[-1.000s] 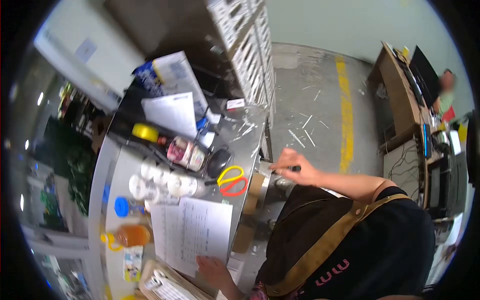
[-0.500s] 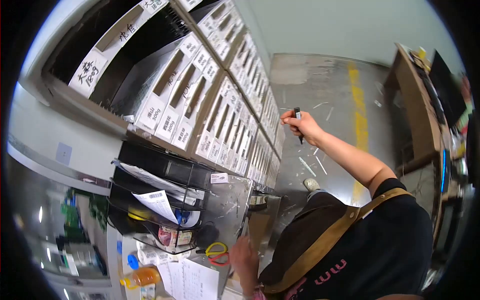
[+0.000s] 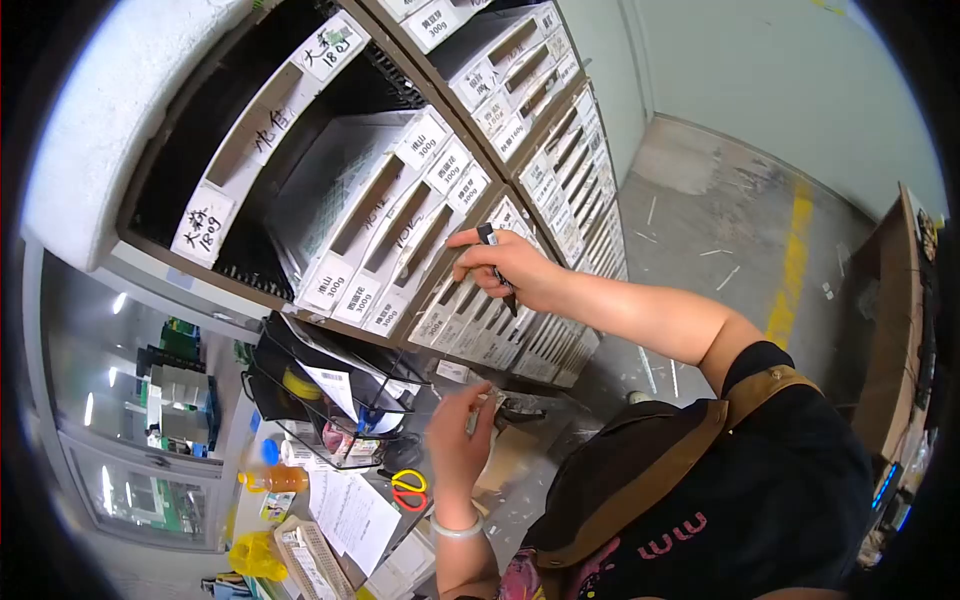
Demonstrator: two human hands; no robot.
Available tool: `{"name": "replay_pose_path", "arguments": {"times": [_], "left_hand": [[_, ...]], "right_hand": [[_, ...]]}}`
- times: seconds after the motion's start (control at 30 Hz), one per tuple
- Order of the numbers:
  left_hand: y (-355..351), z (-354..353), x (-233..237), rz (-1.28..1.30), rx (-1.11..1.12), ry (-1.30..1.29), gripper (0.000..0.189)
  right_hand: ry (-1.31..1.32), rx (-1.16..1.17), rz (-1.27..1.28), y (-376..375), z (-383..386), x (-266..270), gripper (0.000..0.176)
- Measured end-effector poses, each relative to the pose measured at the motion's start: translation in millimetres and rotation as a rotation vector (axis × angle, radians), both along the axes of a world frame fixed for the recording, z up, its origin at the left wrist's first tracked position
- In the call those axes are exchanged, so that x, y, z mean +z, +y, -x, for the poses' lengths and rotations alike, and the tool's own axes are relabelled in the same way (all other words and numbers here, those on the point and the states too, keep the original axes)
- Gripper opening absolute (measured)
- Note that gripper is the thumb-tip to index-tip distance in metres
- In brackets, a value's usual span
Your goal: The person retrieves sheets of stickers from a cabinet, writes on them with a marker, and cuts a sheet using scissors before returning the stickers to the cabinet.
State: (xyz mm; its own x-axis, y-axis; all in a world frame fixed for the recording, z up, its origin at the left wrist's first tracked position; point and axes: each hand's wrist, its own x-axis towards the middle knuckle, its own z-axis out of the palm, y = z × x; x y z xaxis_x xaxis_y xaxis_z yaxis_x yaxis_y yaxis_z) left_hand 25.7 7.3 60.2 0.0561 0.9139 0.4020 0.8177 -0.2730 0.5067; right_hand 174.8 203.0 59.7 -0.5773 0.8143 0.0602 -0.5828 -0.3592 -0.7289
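My right hand [image 3: 510, 268] reaches out over the labelled slotted trays, its fingers closed around a black marker pen [image 3: 497, 265]. The index finger sticks out toward the rack while the pen's dark tip slants downward. Lower down, my left hand [image 3: 462, 432] hovers over the desk's edge with a pale bangle at the wrist. Its thumb and fingers are apart, slightly blurred, and nothing shows in them. Nearest the pen are white tray fronts [image 3: 372, 262] with printed and handwritten labels and cut-out slots. A small white label [image 3: 452, 371] lies below the rack.
Scissors [image 3: 409, 490] with yellow and red handles and a written sheet [image 3: 352, 515] lie on the desk. A black wire organizer [image 3: 330, 400] holds papers. Behind it stands a bottle of amber liquid [image 3: 275, 479]. Paper scraps litter the floor [image 3: 700, 200]; a wooden desk [image 3: 900, 330] stands at right.
My right hand has moved left with the marker pen, from over the floor to before the tray fronts. My left hand has come forward and up from the desk edge. The view has shifted.
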Motion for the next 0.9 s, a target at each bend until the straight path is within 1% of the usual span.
{"name": "replay_pose_path", "arguments": {"times": [0.1, 0.17, 0.23, 0.33, 0.37, 0.43, 0.5, 0.57, 0.63, 0.67, 0.7, 0.77, 0.8, 0.87, 0.9], "left_hand": [[6, -3, 10, -0.035, 0.007, -0.069, 0.019], [10, -4, 12, -0.039, -0.003, -0.094, 0.018], [13, -8, 16, -0.033, -0.018, -0.116, 0.019], [20, -10, 29, -0.013, -0.039, -0.058, 0.019], [20, -9, 37, -0.039, -0.015, -0.052, 0.019], [20, -4, 56, -0.098, 0.036, -0.046, 0.02], [24, 13, 70, -0.248, 0.067, -0.088, 0.015], [24, 11, 100, -0.146, 0.179, -0.44, 0.01], [36, 17, 124, -0.113, 0.077, -0.271, 0.009], [41, 15, 139, 0.053, 0.012, -0.327, 0.011], [48, 9, 155, 0.211, -0.012, -0.44, 0.014], [70, 5, 174, 0.198, -0.182, 0.159, 0.031], [76, 5, 172, 0.194, -0.238, 0.252, 0.038], [86, 2, 163, 0.187, -0.345, 0.44, 0.053], [88, -1, 164, 0.259, -0.318, 0.47, 0.057]], "right_hand": [[0.041, -0.053, -0.085, 7, 4, 5, 0.042], [0.099, 0.018, -0.082, 15, 8, 19, 0.04], [0.166, 0.061, -0.029, 23, 16, 31, 0.032], [0.247, 0.167, 0.003, 32, 21, 33, 0.022], [0.205, 0.135, -0.029, 28, 19, 29, 0.019], [0.137, 0.16, -0.097, 10, -5, 30, 0.02], [0.096, 0.161, -0.008, -18, -36, 34, 0.022], [0.09, 0.204, 0.007, -41, -67, 36, 0.033], [0.084, 0.258, -0.006, -55, -88, 34, 0.038], [0.08, 0.282, -0.014, -60, -97, 34, 0.04], [0.068, 0.301, -0.016, -63, -105, 33, 0.042], [0.051, 0.341, -0.024, -68, -116, 34, 0.047], [0.017, 0.33, -0.045, -71, -122, 37, 0.045], [-0.179, 0.358, -0.184, -64, -135, 37, 0.04], [-0.275, 0.369, -0.253, -59, -139, 39, 0.037]]}}
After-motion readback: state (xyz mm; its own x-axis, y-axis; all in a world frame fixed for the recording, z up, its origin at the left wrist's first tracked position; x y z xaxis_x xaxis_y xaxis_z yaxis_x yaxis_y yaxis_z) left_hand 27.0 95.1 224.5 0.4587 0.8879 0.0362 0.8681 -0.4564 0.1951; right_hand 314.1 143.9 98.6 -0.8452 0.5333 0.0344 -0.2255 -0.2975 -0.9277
